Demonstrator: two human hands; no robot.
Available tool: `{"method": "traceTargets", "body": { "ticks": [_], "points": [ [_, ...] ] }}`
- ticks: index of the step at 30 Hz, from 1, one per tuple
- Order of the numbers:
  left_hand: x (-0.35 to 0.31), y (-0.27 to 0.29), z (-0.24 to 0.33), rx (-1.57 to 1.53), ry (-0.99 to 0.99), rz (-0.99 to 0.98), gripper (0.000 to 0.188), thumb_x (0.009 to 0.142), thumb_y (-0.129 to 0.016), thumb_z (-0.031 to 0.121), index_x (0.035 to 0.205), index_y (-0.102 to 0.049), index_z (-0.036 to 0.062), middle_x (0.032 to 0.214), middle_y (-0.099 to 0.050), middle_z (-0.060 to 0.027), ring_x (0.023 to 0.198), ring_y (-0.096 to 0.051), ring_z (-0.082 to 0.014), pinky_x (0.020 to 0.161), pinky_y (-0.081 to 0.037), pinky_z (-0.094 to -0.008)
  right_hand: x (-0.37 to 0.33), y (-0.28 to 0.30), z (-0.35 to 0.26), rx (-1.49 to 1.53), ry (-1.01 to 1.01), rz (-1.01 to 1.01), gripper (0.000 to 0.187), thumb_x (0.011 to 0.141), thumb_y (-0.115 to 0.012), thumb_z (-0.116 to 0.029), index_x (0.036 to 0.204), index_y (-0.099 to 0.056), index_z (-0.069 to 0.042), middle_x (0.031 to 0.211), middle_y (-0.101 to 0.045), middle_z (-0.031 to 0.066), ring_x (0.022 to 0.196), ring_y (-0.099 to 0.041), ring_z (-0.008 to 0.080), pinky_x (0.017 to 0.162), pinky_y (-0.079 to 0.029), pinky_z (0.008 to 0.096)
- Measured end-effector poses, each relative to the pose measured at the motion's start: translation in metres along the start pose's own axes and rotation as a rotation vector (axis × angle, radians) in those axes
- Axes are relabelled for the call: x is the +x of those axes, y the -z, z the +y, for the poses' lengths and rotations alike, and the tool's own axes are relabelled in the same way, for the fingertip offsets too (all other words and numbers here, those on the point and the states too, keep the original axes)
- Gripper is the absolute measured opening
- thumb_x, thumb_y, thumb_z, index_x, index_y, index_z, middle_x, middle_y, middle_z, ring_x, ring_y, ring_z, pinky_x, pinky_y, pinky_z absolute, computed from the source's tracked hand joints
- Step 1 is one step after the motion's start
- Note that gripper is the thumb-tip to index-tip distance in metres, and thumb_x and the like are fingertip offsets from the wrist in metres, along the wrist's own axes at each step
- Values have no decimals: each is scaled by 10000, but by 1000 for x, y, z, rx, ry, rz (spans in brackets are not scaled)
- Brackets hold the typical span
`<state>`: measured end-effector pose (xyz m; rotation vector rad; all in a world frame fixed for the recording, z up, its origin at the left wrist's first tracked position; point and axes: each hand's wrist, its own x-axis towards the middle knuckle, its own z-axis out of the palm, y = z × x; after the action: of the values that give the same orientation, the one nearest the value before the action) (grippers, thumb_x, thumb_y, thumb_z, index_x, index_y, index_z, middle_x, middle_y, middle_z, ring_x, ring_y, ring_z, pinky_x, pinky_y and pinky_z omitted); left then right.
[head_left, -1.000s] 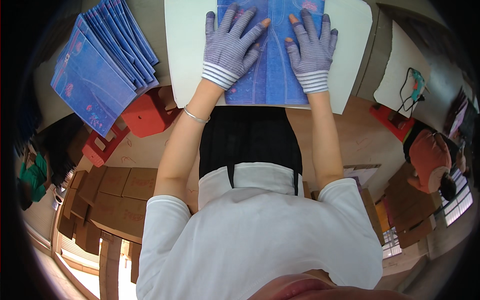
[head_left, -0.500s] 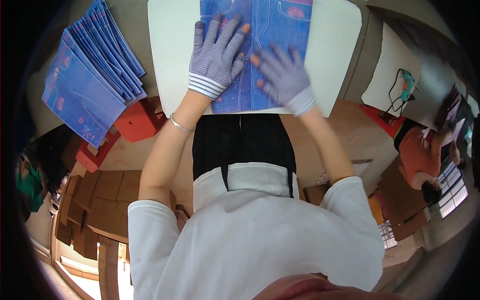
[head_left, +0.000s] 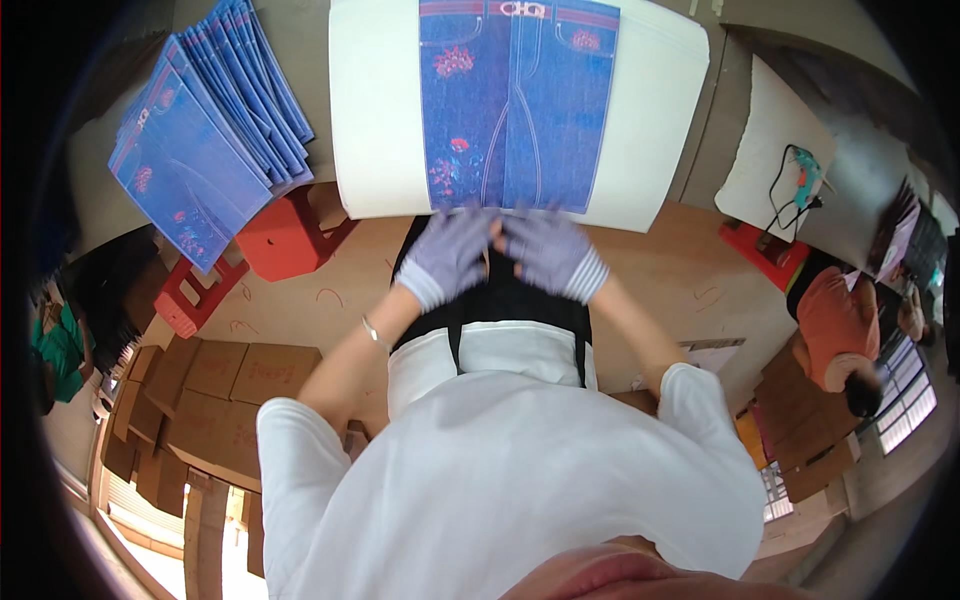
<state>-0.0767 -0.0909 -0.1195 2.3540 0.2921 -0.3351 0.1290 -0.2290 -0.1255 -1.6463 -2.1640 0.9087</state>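
Right: teal hand tool (head_left: 804,178) with black cord (head_left: 779,182) on white sheet (head_left: 770,110). Red stool (head_left: 757,250) nearer, person in orange top (head_left: 836,325) beside it; barred window (head_left: 908,395) near right. Left: two red stools (head_left: 275,242), cardboard boxes (head_left: 212,425) stacked nearer, person in green (head_left: 64,350) at left edge.

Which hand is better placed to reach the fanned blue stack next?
The left hand, most likely: the fanned blue stack lies to the person's left, and that hand is nearer to it. The right hand would likely have to reach across. Both are blurred, near the white board.
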Motion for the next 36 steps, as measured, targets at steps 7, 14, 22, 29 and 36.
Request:
{"method": "traceTargets", "body": {
  "ticks": [7,14,22,29,36],
  "points": [
    [-25,66,16,-604,457,625,275,914,-450,-55,1133,-616,-49,1091,-664,-159,964,-648,-234,858,-509,-334,-30,60,-5,436,-671,613,309,896,-542,-66,1189,-624,-8,1064,-687,150,965,-672,229,870,-518,344],
    [19,45,-11,-1183,699,631,395,867,-674,44,1229,-551,-54,1049,-667,-86,906,-624,-144,840,-520,-293,9,34,10,822,-754,757,361,924,-519,13,1284,-533,26,1230,-610,132,1092,-616,205,924,-490,306],
    [-155,100,-118,-981,839,1227,303,846,-712,115,1116,-604,30,888,-597,-16,735,-568,-120,630,-511,-281,-2,41,8,788,-723,769,373,927,-481,42,1294,-541,17,1255,-618,130,1160,-601,236,1024,-440,338],
    [-202,169,-179,61,1176,1165,421,801,-745,135,1172,-601,-4,1053,-654,-136,948,-619,-274,841,-523,-400,-34,75,71,201,-848,881,423,928,-556,-115,1322,-504,31,1345,-545,188,1253,-516,302,1063,-397,364],
    [-27,86,-62,534,475,502,504,773,-705,248,1246,-611,99,1458,-385,-216,1341,-351,-427,1107,-218,-603,-77,42,132,-313,-1139,637,688,919,-595,-446,1364,-426,51,1424,-425,257,1342,-382,373,1120,-314,432]
  ]
}}
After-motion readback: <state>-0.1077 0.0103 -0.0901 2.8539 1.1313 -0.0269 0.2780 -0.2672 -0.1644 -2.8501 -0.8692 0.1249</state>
